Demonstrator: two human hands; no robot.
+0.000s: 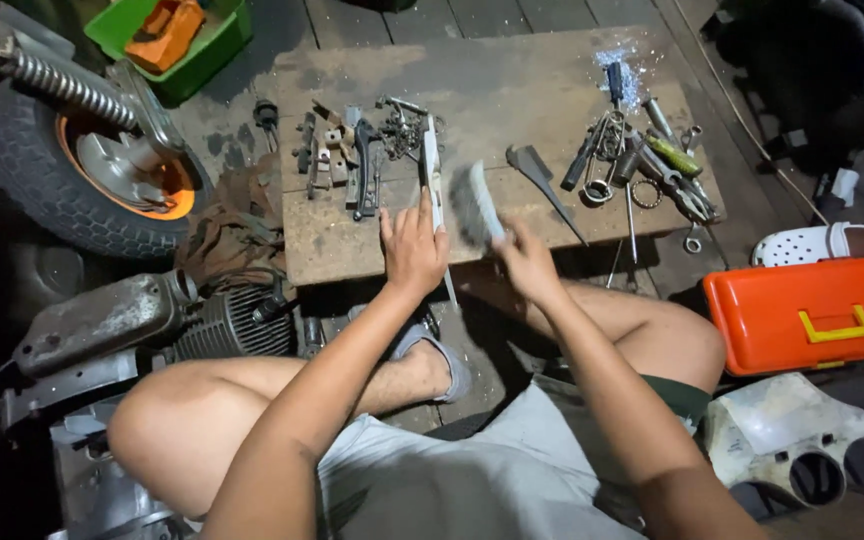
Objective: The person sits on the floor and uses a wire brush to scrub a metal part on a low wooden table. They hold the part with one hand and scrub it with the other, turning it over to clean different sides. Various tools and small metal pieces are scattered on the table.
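A low, scuffed wooden desk (pixel 512 90) sits on dark plank flooring, dim all around. Left hand (pixel 412 245) lies flat, fingers spread, at the desk's near edge, pressing on a long thin metal strip (pixel 433 170) that overhangs that edge. Right hand (pixel 524 262) is clamped around a blurred, pale brush (pixel 475 205) just beside it, wrist cocked; the hands are apart. Greasy metal parts (pixel 352 155) crowd the far-left area, wrenches and screwdrivers (pixel 642 160) the right edge. A wheel (pixel 62 170) with an orange rim stands left, an orange plastic toolbox (pixel 807 312) right.
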